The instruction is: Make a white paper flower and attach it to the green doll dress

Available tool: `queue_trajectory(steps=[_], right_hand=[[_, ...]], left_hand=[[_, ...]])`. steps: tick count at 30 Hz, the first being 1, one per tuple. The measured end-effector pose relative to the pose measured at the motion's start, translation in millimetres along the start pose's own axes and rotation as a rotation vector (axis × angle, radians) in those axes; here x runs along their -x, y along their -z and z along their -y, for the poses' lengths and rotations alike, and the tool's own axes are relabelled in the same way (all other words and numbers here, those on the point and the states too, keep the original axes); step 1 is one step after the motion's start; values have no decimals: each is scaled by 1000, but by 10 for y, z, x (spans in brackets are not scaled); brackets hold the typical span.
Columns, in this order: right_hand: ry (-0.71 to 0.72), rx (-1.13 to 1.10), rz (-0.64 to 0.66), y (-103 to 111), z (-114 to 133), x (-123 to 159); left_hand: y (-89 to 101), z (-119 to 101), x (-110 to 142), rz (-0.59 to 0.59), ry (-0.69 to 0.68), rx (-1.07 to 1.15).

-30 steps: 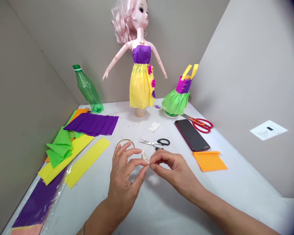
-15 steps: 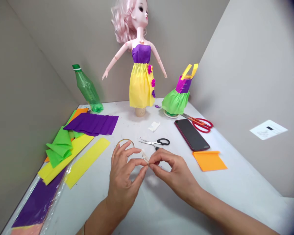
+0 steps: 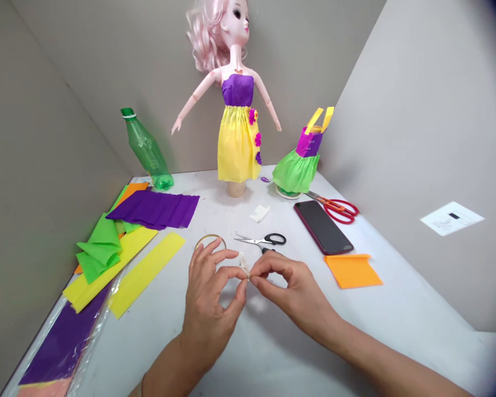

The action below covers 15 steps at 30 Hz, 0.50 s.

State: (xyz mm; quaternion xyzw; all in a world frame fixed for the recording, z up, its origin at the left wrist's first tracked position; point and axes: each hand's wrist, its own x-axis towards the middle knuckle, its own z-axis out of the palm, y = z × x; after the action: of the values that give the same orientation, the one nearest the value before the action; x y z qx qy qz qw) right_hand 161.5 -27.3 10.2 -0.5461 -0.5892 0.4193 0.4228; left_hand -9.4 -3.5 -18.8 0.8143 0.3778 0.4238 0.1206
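My left hand (image 3: 210,295) and my right hand (image 3: 291,286) meet at the fingertips, pinching a small pale strip (image 3: 243,264), perhaps paper or tape, from either side. A thin gold-coloured ring (image 3: 209,236), possibly a tape roll, lies on the white table (image 3: 157,353) just behind my left fingers, partly hidden by them. Black-handled scissors (image 3: 264,240) lie shut just beyond my right hand, their handle tip close to my knuckles.
A doll (image 3: 237,110) in a purple and yellow paper dress stands at the back, beside a small green dress (image 3: 296,165). A phone (image 3: 323,227), red scissors (image 3: 339,209), orange paper (image 3: 352,271), yellow strips (image 3: 143,274), and purple crepe (image 3: 155,209) surround the hands.
The pale strip between my fingertips looks narrower and more twisted than a second ago. My hands have drawn slightly closer together, and the view has shifted very little.
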Motion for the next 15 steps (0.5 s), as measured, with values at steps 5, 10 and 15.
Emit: queue_trajectory(steps=[5, 10, 15], right_hand=[[-59, -46, 39, 28, 11, -10], [-48, -30, 21, 21, 23, -6], [-38, -13, 13, 4, 28, -13]], left_hand=[[-1, 4, 1, 11, 23, 19], [-1, 14, 0, 6, 20, 15], [-2, 9, -6, 17, 22, 18]])
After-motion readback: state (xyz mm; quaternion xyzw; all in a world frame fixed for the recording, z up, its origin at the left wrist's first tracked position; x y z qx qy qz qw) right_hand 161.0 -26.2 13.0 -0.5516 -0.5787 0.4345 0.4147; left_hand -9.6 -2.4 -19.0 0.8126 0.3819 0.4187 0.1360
